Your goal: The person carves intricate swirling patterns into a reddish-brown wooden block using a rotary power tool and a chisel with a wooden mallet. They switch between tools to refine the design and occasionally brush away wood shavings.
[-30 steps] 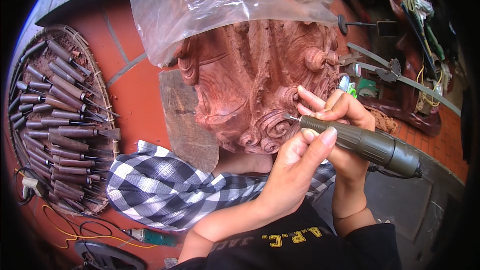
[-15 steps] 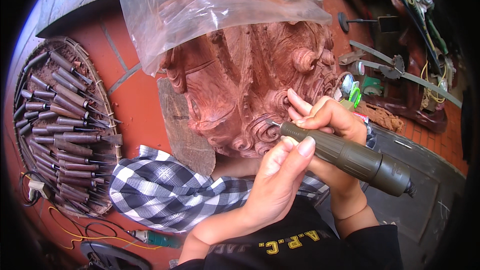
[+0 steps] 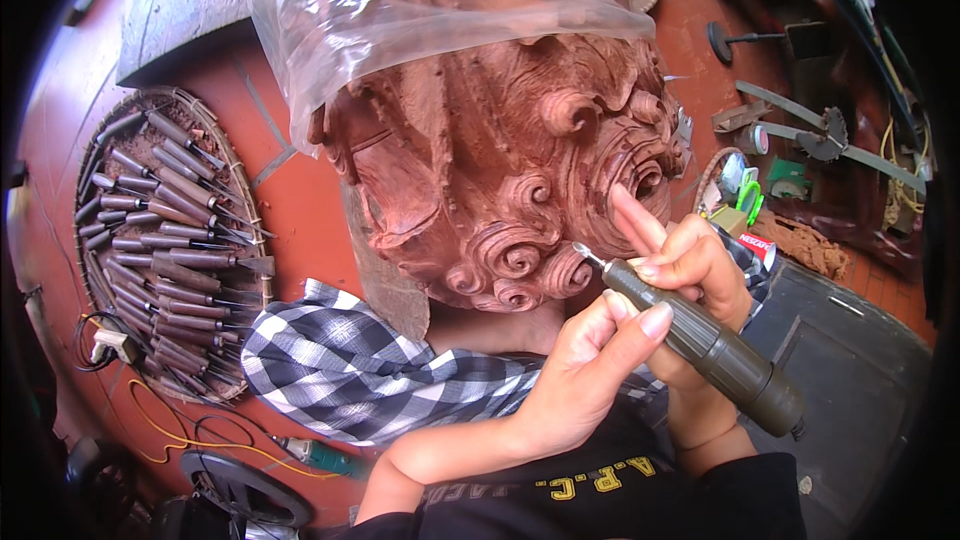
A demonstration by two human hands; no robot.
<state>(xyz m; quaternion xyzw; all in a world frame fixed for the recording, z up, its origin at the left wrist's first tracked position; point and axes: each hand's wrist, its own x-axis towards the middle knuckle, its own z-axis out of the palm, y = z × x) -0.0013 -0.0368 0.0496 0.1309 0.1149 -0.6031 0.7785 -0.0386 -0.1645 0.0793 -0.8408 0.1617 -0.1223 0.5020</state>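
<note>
A dark green rotary carving tool is grasped in the right hand, steadied by the left hand; both grips are clenched on it. Its tip is set against a lower curl of the reddish wooden carving on the lap. Detail cutting appears underway; steady, light pressure is called for next.

One head-worn fisheye view looks steeply down and close onto the carved wooden block, the person's forearms entering from the lower edge; the floor bends toward the rim.
</note>
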